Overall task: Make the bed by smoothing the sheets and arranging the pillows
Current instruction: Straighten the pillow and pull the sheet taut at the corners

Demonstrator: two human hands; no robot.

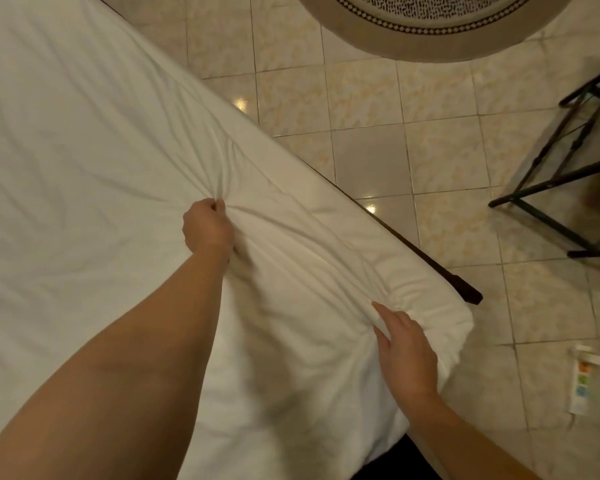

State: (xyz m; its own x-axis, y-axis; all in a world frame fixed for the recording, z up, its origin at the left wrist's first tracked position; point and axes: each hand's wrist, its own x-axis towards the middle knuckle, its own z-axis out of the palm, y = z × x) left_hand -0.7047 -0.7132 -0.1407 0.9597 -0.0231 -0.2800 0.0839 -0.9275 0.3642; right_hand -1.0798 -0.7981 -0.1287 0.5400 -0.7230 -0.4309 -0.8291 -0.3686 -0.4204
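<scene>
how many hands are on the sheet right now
2: the left hand grips a bunch of the sheet mid-bed; the right hand rests flat near its corner.

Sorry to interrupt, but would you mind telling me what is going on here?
A person is making the bed. Their left hand grips a bunch of the white sheet, with creases fanning out from the fist, while the right hand lies flat on the sheet near the corner of the bed. The sheet is wrinkled around both hands.
</scene>
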